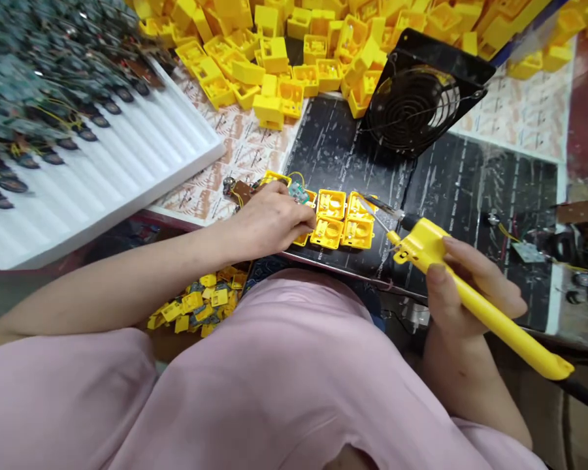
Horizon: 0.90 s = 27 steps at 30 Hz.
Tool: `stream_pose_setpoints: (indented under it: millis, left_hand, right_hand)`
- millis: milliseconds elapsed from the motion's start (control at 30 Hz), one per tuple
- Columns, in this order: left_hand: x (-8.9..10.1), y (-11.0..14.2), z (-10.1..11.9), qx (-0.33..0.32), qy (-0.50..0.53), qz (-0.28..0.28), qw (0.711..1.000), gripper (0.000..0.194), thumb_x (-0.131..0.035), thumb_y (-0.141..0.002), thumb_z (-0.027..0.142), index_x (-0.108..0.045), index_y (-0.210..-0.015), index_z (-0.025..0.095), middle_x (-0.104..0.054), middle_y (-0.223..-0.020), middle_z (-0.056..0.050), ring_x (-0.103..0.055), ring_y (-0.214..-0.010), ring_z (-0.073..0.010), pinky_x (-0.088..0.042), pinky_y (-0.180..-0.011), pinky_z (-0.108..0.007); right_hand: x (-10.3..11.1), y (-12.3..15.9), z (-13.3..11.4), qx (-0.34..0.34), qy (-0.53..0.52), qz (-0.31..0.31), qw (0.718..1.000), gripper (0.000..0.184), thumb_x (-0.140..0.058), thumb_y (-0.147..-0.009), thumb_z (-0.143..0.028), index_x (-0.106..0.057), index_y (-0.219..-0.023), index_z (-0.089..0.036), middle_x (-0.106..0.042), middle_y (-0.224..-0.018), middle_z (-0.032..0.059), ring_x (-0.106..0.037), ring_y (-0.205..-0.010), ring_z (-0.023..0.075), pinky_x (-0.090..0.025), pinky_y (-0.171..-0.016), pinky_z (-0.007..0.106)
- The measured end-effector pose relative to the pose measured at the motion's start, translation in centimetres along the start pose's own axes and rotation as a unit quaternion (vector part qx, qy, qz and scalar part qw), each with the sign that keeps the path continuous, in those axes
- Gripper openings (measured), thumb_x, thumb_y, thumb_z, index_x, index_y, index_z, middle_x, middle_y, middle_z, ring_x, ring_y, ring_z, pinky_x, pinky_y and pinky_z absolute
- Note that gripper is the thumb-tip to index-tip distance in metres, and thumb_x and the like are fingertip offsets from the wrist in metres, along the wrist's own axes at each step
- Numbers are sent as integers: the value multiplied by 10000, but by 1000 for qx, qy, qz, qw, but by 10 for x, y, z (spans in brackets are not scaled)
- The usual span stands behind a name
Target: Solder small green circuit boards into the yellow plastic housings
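Note:
My right hand (463,287) grips a yellow soldering gun (490,320), its thin metal tip pointing left over the rightmost yellow plastic housings. Two rows of small open yellow housings (328,233) sit on the black mat (475,196). My left hand (279,219) lies over the left end of these rows, fingers bent down and closed. A small green circuit board (298,191) with a yellow wire shows just beyond its fingers. What the left fingertips pinch is hidden. Beside that hand's far side is a brown board (242,193) with wires.
A black fan (411,98) stands tilted behind the housings. Yellow housings (274,55) are heaped at the back. On the left, a white foam tray (122,176) carries many wired circuit boards. More wired parts (529,250) lie at right; a pile of yellow pieces (200,303) is below the table edge.

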<state>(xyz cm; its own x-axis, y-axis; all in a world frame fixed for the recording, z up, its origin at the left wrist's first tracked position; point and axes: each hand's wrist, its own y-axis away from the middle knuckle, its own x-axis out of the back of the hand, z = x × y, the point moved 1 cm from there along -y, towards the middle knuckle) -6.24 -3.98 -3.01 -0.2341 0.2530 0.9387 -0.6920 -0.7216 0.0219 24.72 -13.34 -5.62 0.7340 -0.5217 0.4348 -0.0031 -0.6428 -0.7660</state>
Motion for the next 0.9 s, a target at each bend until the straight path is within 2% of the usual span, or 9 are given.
stream_pose_setpoints:
  millis: [100, 200, 267, 367, 433, 600, 767, 900]
  left_hand:
    - [-3, 3, 1, 1, 5, 37, 999, 258, -521, -966, 225, -754, -856, 234, -788, -800, -7, -673, -753, -196, -458, -1076, -456]
    - [-3, 1, 5, 27, 10, 62, 998, 276, -497, -984, 283, -743, -873, 224, -777, -807, -27, -679, -776, -211, -445, -1082, -485]
    - [-5, -2, 5, 41, -1, 72, 997, 295, -475, -998, 311, -729, -879, 220, -764, -800, -44, -680, -783, -226, -453, -1069, -502]
    - [-10, -7, 5, 36, -25, 75, 996, 295, -456, -1003, 309, -715, -895, 218, -760, -839, -78, -693, -835, -265, -476, -1038, -518]
    - [-12, -8, 4, 25, -43, 71, 996, 297, -443, -1014, 301, -706, -902, 219, -758, -866, -93, -698, -872, -281, -482, -1032, -523]
    - [-16, -7, 0, -6, -79, 80, 994, 318, -420, -1048, 312, -694, -927, 206, -733, -862, -92, -687, -887, -276, -488, -1015, -509]
    - [-20, -8, -4, -37, -103, 97, 989, 349, -406, -1062, 308, -705, -944, 173, -722, -859, -95, -678, -873, -272, -498, -984, -505]
    - [-20, -9, -5, -44, -111, 94, 988, 336, -421, -1056, 285, -712, -937, 166, -714, -850, -91, -674, -872, -270, -501, -988, -504]
  right_hand:
    - [6, 1, 3, 3, -34, -28, 999, 465, -816, -942, -317, -751, -1403, -321, -851, -1007, 43, -772, -651, 198, -585, -514, 253]
    - [6, 1, 4, -35, -92, -12, 995, 540, -772, -972, -540, -728, -1437, -270, -841, -1059, 83, -768, -655, 203, -537, -442, 252]
    - [4, 1, 3, -62, -109, -10, 992, 534, -762, -970, -585, -746, -1404, -275, -839, -1050, 67, -776, -689, 207, -579, -491, 268]
    - [1, 2, -1, -75, -79, -27, 994, 371, -799, -969, -410, -775, -1330, -328, -840, -1011, 5, -763, -684, 172, -633, -600, 278]
    - [0, 2, -7, -73, -62, -47, 994, 386, -821, -951, -306, -766, -1331, -343, -840, -1009, -15, -754, -671, 154, -637, -616, 267]
    - [-6, -6, -22, -55, -62, -107, 991, 371, -840, -949, -354, -756, -1308, -313, -845, -1003, -8, -790, -715, 180, -661, -623, 274]
    - [-17, -12, -26, -21, -85, -92, 992, 173, -863, -929, -285, -769, -1070, -256, -833, -892, -4, -803, -715, 178, -670, -648, 248]
    - [-21, -17, -28, 9, -110, -90, 990, 166, -868, -898, -191, -721, -960, -237, -807, -808, -6, -800, -695, 177, -658, -604, 237]
